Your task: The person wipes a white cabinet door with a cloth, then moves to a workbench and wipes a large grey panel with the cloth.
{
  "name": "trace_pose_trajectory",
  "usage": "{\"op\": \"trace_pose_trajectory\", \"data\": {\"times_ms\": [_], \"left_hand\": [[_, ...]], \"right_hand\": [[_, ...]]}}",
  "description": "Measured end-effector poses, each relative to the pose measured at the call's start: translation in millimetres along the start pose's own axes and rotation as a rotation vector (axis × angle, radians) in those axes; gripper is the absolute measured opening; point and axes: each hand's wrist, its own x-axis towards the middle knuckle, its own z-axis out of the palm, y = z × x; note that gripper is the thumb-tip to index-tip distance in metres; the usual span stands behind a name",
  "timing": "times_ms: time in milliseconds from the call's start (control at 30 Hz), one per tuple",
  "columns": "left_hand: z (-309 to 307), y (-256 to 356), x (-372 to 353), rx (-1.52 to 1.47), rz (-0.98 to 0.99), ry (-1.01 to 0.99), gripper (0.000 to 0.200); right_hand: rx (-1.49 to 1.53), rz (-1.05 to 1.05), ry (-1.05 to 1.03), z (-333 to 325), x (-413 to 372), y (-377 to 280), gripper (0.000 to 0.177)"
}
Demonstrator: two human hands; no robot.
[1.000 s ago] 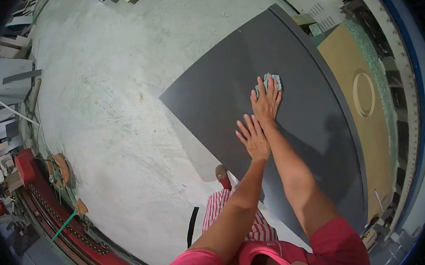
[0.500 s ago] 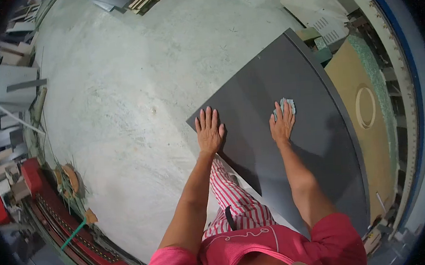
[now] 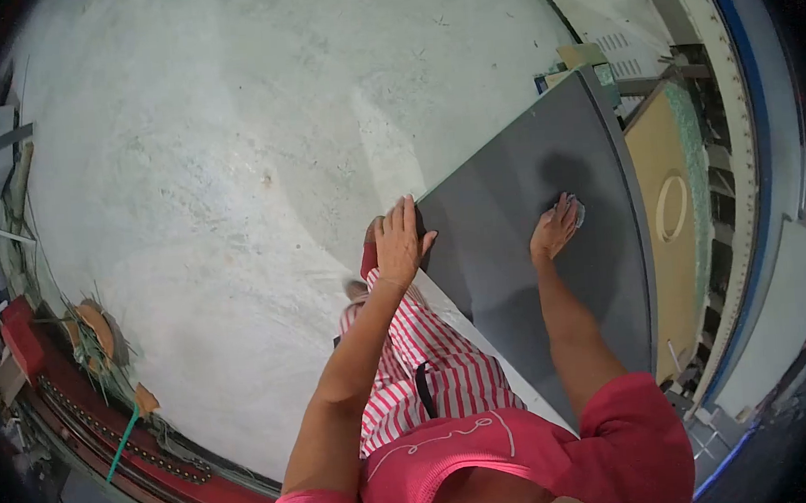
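Observation:
A large dark grey panel lies in front of me, its right edge curved. My right hand is on the panel's face, fingers bent over a small crumpled pale cloth, which pokes out past the fingertips. At the panel's near left corner is my left hand, fingers stretched out and thumb apart, with nothing in it. The thumb side of that hand meets the corner, while the rest of it reaches past the edge over the floor.
Right of the panel is a tan board with an oval ring on it. A pale vented casing stands at the upper right. Along the left lie a red metal rail, a green-handled tool and scrap pieces. Pale concrete floor spreads leftward.
My left hand has shifted from lying on the panel to its corner edge. The right hand has moved slightly right with the cloth and its fingers are more bent. My view has shifted too.

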Motion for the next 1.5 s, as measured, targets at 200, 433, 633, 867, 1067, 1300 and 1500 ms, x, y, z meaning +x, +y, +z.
{"op": "trace_pose_trajectory", "data": {"times_ms": [200,433,633,867,1067,1300,1500], "left_hand": [[-13.0,-0.2,16.7,-0.146,-0.121,-0.103,0.056],[-6.7,-11.2,26.9,-0.225,-0.133,-0.195,0.048],[-23.3,-52.8,49.5,-0.377,-0.109,-0.592,0.043],[-82.9,-149.9,103.2,-0.279,-0.206,-0.799,0.039],[-137.0,-248.5,164.9,-0.132,-0.251,-0.669,0.035],[-199.0,-328.5,238.6,0.204,-0.17,-0.57,0.037],[-245.7,-305.4,306.3,0.297,0.022,-0.613,0.035]], "right_hand": [[-0.141,0.392,0.148,35.4,19.4,-43.1,0.047],[0.029,0.339,0.136,28.2,45.4,-154.4,0.059],[-0.049,0.425,0.074,28.0,77.3,-207.7,0.071],[-0.109,0.528,0.006,30.9,92.0,-214.6,0.078],[-0.079,0.559,0.036,30.9,93.4,-216.6,0.073],[-0.113,0.628,-0.017,8.5,100.4,-227.5,0.069],[-0.02,0.669,-0.032,-57.1,93.7,-241.0,0.064]]}}
